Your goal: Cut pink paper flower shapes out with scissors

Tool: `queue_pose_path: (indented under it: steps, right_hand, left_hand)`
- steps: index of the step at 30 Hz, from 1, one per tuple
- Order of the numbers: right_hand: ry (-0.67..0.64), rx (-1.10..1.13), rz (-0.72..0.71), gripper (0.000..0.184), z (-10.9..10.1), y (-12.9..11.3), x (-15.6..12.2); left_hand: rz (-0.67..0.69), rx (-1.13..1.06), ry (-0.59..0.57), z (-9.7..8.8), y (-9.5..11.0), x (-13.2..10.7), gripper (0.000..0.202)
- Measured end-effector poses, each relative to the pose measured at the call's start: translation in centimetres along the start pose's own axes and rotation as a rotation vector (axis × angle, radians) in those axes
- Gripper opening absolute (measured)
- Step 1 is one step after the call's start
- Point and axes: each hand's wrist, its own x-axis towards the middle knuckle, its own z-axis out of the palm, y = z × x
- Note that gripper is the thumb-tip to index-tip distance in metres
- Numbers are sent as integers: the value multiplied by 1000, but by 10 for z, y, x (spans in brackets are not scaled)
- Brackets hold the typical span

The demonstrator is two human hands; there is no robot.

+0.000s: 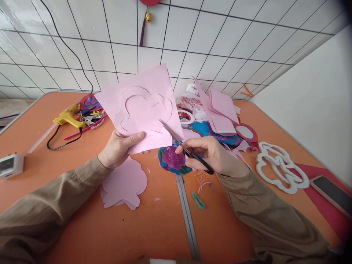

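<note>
My left hand grips a pink paper sheet by its lower left edge, thumb on the front and fingers behind. A cloud-like outline is drawn on the sheet. My right hand is closed round the black handles of a pair of scissors. Their blades lie at the sheet's lower right part, pointing up and left; I cannot tell how deep they have cut. Below my left hand, cut-out pink paper shapes lie stacked on the orange table. Behind the scissors is a round piece of blue and purple flowered fabric.
A yellow glue gun with a black cord lies at the left, beside keys. Folded pink paper stands at the back right. White cloud-shaped frames and a phone lie at the right. A green clip sits near paper scraps.
</note>
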Motion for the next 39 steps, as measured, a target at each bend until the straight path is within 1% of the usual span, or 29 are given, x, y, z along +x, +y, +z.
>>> queue_pose_path:
  steps: [5,7,11,14,16,18,20,23,25,27,28,29,31,33,35,38,39]
  right_hand:
    - [4,-45,-7,39,-8,2,3]
    - [-34,-61,5,43,-11,3,3]
    - [-131,-98,26,54,-15,5,3]
    - [-170,-112,-57,69,-17,8,3]
    - [-207,-110,-101,73,-19,8,3]
    - [-239,-127,-93,67,-20,5,2]
    - [-241,-179,-51,56,-20,2,1]
    - [-220,-336,4,48,-17,0,2]
    - [-179,-566,30,42,-11,3,4]
    - [-119,-881,40,28,-1,6,5]
    - [-118,-1013,31,22,4,8,6]
    - [-127,-1114,7,19,10,10,6]
    - [-135,-1226,-66,19,18,13,7]
    - [-144,-1247,-87,19,22,15,6]
    - [-164,-1211,-62,23,22,14,5]
    - [-234,-1063,-71,33,15,11,3]
    - [-261,-997,-78,34,11,11,3]
  left_hand:
    - [-14,5,12,-4,2,4,26]
    - [-6,28,14,-7,2,5,28]
    - [4,81,-29,-10,2,6,28]
    - [17,64,-9,-8,3,6,30]
    - [24,42,12,-7,5,6,30]
    - [25,38,7,-7,7,7,26]
    - [36,37,7,-9,9,9,23]
    - [69,14,48,-13,11,12,23]
    - [75,11,76,-14,10,13,22]
    - [68,15,85,-11,9,12,21]
    - [63,14,86,-9,8,10,22]
    - [57,13,79,-7,7,8,23]
    - [37,13,51,-1,6,3,24]
    - [9,8,20,6,5,-2,23]
    - [-17,-16,0,11,5,-6,22]
    - [-67,-62,-11,18,4,-10,23]
    - [-88,-67,-14,20,3,-11,22]
